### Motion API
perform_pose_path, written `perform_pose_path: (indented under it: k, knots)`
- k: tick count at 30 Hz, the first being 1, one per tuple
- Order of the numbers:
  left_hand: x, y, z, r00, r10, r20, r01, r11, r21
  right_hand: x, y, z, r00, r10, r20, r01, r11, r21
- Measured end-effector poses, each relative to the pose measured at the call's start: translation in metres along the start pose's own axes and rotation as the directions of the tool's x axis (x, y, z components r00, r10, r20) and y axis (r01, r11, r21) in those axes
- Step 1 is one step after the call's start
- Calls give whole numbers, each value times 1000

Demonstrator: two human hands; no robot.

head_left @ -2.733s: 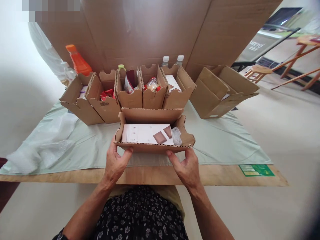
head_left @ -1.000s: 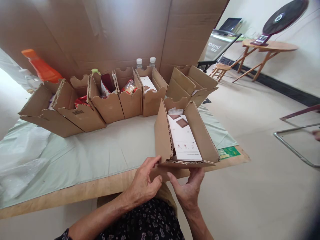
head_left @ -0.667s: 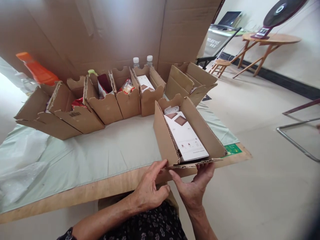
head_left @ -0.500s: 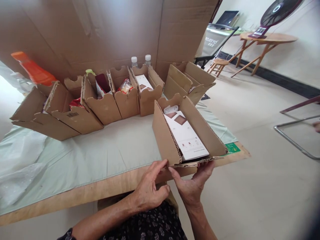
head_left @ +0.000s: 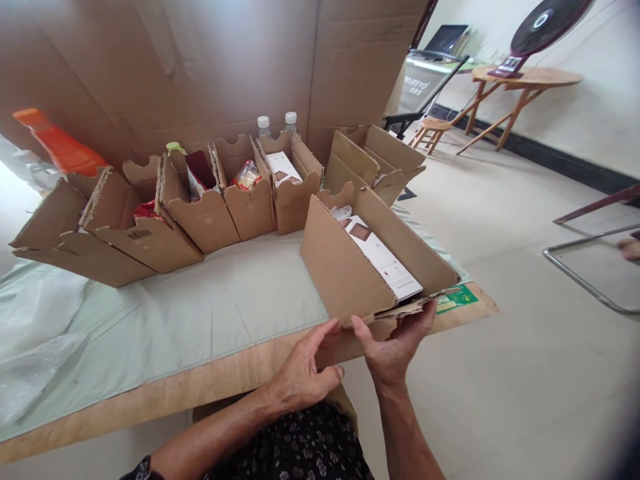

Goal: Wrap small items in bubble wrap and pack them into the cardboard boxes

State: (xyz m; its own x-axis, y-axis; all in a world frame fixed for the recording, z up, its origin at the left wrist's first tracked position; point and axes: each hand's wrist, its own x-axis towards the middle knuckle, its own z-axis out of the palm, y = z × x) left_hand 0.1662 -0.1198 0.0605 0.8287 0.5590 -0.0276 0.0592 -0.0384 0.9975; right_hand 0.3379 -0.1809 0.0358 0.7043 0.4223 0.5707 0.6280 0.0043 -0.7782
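I hold an open cardboard box [head_left: 345, 273] over the table's near right edge, tilted so its left wall faces me. My right hand [head_left: 395, 347] grips its near end from below, thumb on the torn front edge. My left hand [head_left: 305, 373] touches the box's lower near corner with its fingertips. Inside lies a white flat package [head_left: 387, 261] with brown squares printed on it and a small clear bag [head_left: 343, 213] at the far end.
A row of open cardboard boxes [head_left: 200, 207] with snacks stands behind on the pale green cloth [head_left: 210, 307]. An orange bottle [head_left: 60, 150] stands far left, two water bottles [head_left: 275, 125] at the back. Another box [head_left: 375, 163] lies on its side. Tall cardboard sheets form a back wall. A metal frame [head_left: 585, 280] is on the floor right.
The box went from lying crosswise in front of me to lengthwise at the right edge, and has now tipped further right. My hands shifted to its near end.
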Motion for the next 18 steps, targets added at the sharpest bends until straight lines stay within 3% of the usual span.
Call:
perform_pose_path:
  k: [5, 12, 18]
  knots:
    - [12, -9, -6, 998, 50, -29, -43, 976, 214, 15, 15, -23, 999, 38, -19, -34, 988, 147]
    - [35, -19, -28, 980, 184, -77, -127, 873, 471, 15, 19, -54, 998, -22, -61, 26, 997, 73]
    - [39, -39, -28, 966, 253, -53, -171, 779, 603, 35, 18, -60, 993, -18, -115, 23, 999, 47]
